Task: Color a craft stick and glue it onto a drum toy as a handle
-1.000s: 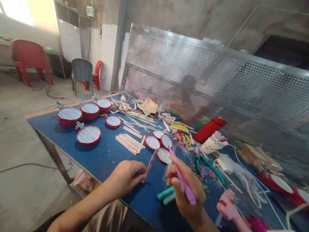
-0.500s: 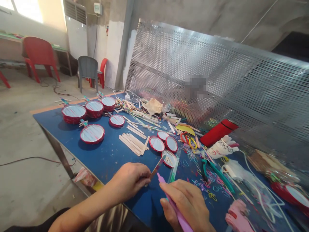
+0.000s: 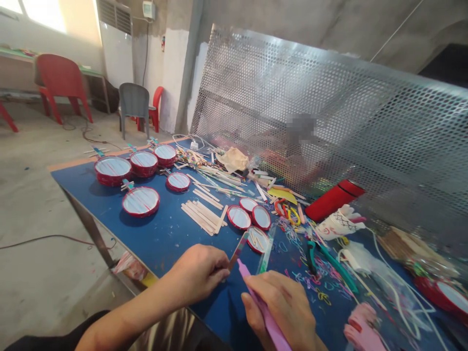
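Against the first frame, the whole scene sits a little further right; right hand [image 3: 283,304] lower, its pen brought down from the small round discs to beside the stick. Left hand [image 3: 203,270], lower centre, fingers closed in a pinch on the stick's near end. Right hand, bottom centre-right, fingers curled closed around the pen. Purple tapered pen [image 3: 267,319]: long axis slanting, tip to upper left, thick end to bottom edge; tip just beside the stick, contact cannot be told. Flat, partly coloured wooden stick [image 3: 238,252], just below frame centre: long axis slanting from the fingertips to upper right, free end by the lowest disc. Around, largest first: perforated metal panel [image 3: 310,97] across upper right; blue tabletop [image 3: 164,241] beneath; red cylindrical bottle [image 3: 334,200] at right; pink glue gun [image 3: 361,325], lower right; teal-handled pliers [image 3: 340,269]; red-rimmed white discs [image 3: 239,217] and plain wooden sticks [image 3: 200,218] above the hands. Nearest in the way: clear strip with green marks [image 3: 267,254], partly behind right hand.
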Tool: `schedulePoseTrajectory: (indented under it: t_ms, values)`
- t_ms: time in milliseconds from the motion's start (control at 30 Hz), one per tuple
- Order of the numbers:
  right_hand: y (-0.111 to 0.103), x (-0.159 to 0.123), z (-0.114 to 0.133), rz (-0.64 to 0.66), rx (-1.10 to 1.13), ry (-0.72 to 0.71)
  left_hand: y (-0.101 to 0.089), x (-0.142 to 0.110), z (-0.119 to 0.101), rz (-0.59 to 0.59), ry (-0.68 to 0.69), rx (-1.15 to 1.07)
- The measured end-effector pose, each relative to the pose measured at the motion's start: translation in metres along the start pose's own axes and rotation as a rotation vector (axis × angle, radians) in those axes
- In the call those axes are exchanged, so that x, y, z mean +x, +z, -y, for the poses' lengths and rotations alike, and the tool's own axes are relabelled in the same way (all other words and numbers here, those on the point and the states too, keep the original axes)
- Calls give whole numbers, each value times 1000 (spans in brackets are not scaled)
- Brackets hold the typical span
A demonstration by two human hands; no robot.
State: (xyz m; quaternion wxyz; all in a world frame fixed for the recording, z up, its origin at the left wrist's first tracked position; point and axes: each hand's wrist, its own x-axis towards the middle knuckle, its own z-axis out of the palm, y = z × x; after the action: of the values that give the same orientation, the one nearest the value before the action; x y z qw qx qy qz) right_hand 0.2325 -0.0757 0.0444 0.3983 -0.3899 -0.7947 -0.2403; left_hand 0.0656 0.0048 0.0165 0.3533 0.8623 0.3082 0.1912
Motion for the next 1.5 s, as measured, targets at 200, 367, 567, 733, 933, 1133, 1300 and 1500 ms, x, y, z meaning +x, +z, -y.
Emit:
schedulePoseTrajectory:
  t_ms: [200, 367, 567, 733, 933, 1133, 1300, 1500]
  values:
    - [4, -1, -1, 3, 26, 4, 1, 0, -2, -3, -25, 7]
    - [3, 0, -1, 16, 40, 19, 0, -1, -4, 6, -27, 5]
    - [1, -3, -1, 27, 27, -1, 1, -1, -2, -4, -22, -4]
    - [1, -4, -3, 54, 64, -19, 2, -2, -1, -18, -9, -19]
    - [0, -2, -2, 52, 50, -10, 1, -3, -4, -22, -36, -2]
    - [1, -1, -2, 66, 63, 20, 2, -2, -3, -30, -21, -25]
    - [1, -2, -3, 16, 48, 22, 3, -3, 0, -44, -21, -32]
    - [-1, -1, -1, 60, 43, 44, 2, -3, -2, -35, -28, -23]
